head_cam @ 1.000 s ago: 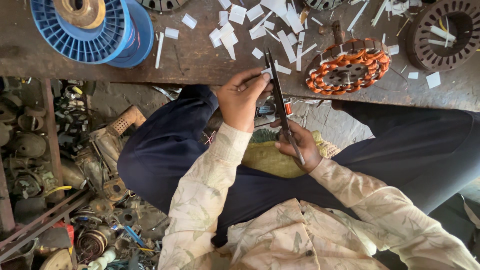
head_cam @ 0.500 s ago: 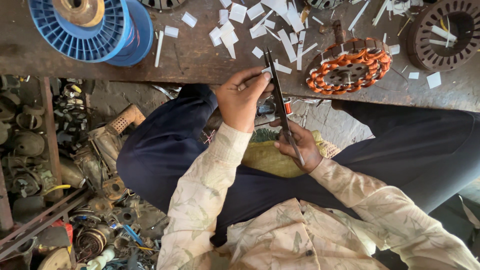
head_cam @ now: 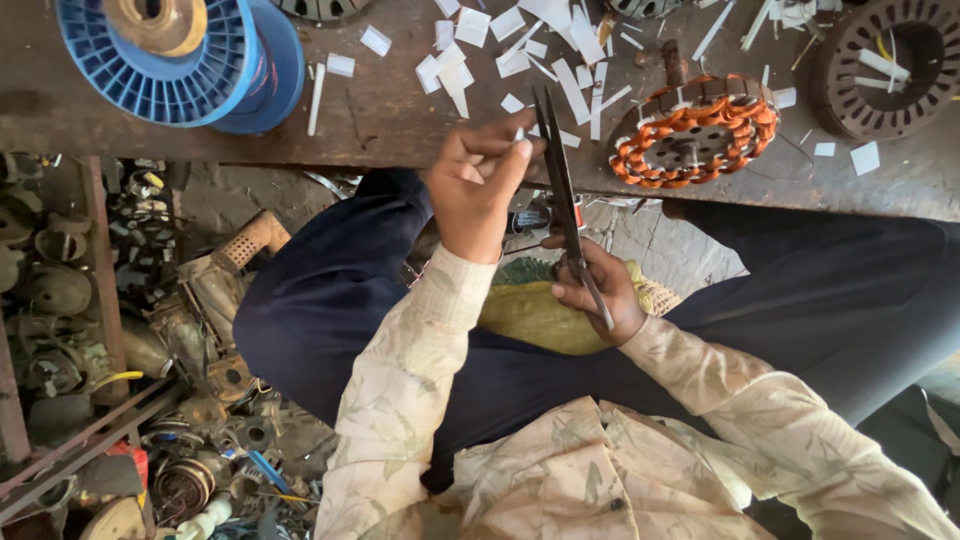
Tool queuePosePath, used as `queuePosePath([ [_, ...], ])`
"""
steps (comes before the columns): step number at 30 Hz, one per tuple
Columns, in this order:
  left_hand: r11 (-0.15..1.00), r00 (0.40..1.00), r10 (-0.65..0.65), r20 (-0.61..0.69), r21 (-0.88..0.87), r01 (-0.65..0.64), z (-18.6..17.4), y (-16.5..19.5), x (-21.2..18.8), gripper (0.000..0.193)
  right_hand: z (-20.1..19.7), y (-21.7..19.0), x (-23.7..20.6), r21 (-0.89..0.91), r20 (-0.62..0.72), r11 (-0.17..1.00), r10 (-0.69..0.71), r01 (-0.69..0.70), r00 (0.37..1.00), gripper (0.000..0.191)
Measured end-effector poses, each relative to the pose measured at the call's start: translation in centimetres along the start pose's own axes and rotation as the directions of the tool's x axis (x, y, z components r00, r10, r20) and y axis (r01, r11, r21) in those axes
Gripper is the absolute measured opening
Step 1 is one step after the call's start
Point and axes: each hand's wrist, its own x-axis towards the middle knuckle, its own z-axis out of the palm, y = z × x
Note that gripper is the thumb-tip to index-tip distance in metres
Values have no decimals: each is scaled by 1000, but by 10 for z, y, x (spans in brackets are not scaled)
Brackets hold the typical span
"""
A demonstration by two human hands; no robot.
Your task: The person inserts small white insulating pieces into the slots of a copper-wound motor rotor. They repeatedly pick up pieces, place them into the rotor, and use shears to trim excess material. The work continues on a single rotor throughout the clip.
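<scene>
Your scissors [head_cam: 562, 190] stand nearly upright in the view, above your lap at the near edge of the bench [head_cam: 380, 120], blades pointing toward the benchtop. Your right hand [head_cam: 600, 295] is closed around the handles, low over your lap. Your left hand [head_cam: 480, 185] pinches a small white paper slip [head_cam: 522, 143] between thumb and fingertips, just beside the blades; whether the slip sits between the blades, you cannot tell from here.

Just beyond the blade tips, white paper scraps [head_cam: 560, 55] lie scattered over the bench. To the right of the scissors rests a stator [head_cam: 695, 135] wound with orange copper wire. Farther right sits a bare dark stator core [head_cam: 885, 65] with a few white slips in its slots. At the far left of the bench lies a blue spool [head_cam: 180, 60] on its side.

Under your right hand a yellow-green sack [head_cam: 535, 315] lies on your lap. To your left, motor scrap [head_cam: 130, 350] is piled on the floor.
</scene>
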Motion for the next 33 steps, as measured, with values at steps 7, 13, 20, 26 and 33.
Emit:
queuePosePath([
  [7,936,992,127,-14,334,-115,1,1,7,14,3,-4,-1,71,21,997,6,-7,1000,62],
  [13,984,996,64,-57,171,-53,18,18,4,33,4,-6,0,48,22,999,-18,17,1000,65],
  [20,975,986,4,-165,219,33,26,17,4,28,6,-10,0,17,52,999,-41,40,998,66],
  [26,991,979,46,-198,129,-20,36,10,0,27,6,-10,3,-4,45,998,-55,55,997,66],
  [33,984,967,-9,-253,169,54,43,12,-3,26,3,-6,4,-56,-9,998,-39,39,999,62],
])
